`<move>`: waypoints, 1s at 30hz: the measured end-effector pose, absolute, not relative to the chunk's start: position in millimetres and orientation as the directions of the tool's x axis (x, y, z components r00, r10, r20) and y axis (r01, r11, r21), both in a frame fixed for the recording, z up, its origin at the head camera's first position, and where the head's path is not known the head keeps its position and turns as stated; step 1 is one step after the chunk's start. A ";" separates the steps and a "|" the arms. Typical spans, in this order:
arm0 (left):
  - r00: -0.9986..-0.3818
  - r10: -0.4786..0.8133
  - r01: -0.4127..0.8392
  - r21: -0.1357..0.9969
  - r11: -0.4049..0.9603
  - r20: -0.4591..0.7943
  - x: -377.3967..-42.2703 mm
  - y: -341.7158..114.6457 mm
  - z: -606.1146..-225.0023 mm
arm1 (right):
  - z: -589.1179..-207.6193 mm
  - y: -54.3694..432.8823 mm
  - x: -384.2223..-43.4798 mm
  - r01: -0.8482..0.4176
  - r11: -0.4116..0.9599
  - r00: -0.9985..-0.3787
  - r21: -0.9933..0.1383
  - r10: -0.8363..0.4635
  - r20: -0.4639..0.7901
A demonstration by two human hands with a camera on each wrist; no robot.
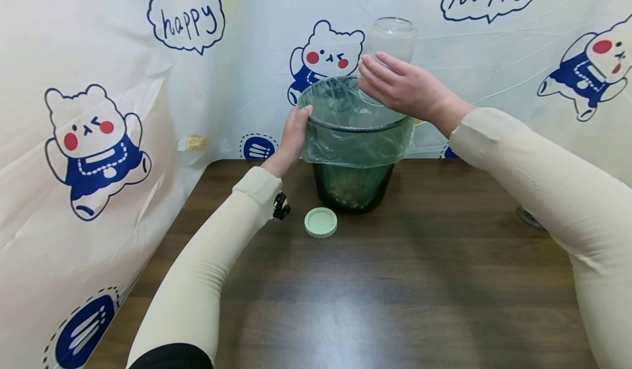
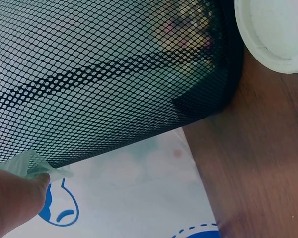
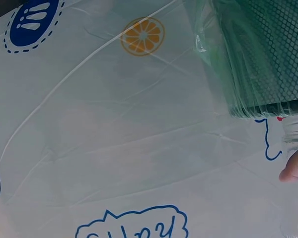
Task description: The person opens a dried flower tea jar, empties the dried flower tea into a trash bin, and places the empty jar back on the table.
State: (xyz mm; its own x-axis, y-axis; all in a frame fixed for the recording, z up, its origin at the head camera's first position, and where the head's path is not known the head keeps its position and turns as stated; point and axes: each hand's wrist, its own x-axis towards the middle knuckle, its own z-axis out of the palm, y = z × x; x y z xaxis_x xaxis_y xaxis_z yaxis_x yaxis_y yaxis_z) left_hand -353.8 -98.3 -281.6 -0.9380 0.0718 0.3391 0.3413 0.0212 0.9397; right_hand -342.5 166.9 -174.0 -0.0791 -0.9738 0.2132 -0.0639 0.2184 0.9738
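Note:
A clear jar (image 1: 393, 39) is tipped bottom-up over a black mesh wastebasket (image 1: 353, 188) lined with a green translucent bag (image 1: 357, 147). My right hand (image 1: 407, 86) grips the jar from the right, with its mouth just inside the bin's opening. At the bin's left rim, my left hand (image 1: 294, 133) holds the bin and bag edge, thumb uppermost. The left wrist view shows part of that hand (image 2: 15, 203) against the bag, and a colourful blurred mass behind the mesh. A pale green round lid (image 1: 321, 222) lies in front of the bin.
The bin stands near the back edge of a dark wooden table (image 1: 370, 287). A printed cloth (image 1: 257, 45) hangs behind and along the left side. Partly hidden below my right sleeve is a round, dark-rimmed object (image 1: 529, 219).

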 end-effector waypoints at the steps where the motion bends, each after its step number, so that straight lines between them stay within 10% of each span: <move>1: -0.938 0.072 0.341 0.940 0.020 0.338 -353.6 -98.1 -281.3 | -173.4 166.8 -342.5 -0.062 0.220 -0.080 0.974 -0.973 0.215; 9: -0.938 0.065 0.343 0.939 0.018 0.342 -353.2 -98.0 -280.0 | -170.2 167.5 -344.3 -0.186 0.344 -0.033 0.920 -0.938 0.344; 30: -0.935 0.066 0.350 0.937 -0.009 0.349 -351.2 -96.2 -278.9 | -172.3 171.5 -333.8 -0.340 0.751 -0.170 0.567 -0.642 0.748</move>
State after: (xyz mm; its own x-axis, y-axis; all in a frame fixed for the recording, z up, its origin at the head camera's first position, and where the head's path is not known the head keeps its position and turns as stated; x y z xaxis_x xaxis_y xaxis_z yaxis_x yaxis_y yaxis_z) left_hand -351.2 -96.2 -278.9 -0.9346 0.0662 0.3494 0.3496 -0.0085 0.9369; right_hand -333.8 171.5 -172.3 -0.1703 -0.6417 0.7478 -0.3395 0.7507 0.5668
